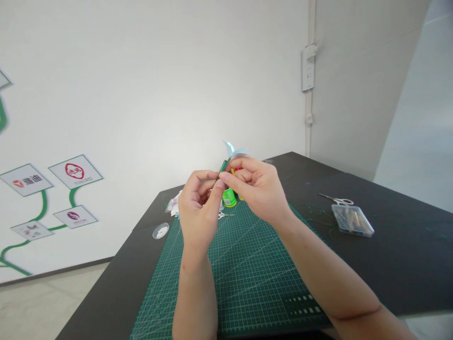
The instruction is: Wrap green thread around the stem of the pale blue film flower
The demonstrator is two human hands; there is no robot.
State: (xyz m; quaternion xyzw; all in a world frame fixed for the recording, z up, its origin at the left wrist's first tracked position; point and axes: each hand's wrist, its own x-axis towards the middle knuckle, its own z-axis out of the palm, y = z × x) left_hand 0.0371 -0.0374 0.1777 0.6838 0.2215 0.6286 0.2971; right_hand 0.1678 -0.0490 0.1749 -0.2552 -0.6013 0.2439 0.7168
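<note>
Slantwise up rightward, green stem [223,166]

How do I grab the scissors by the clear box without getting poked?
I'd take the scissors by their white handle loops, coming from above and the right. The pointed blades aim left, away from that side; the clear box sits just in front of the loops.
</note>
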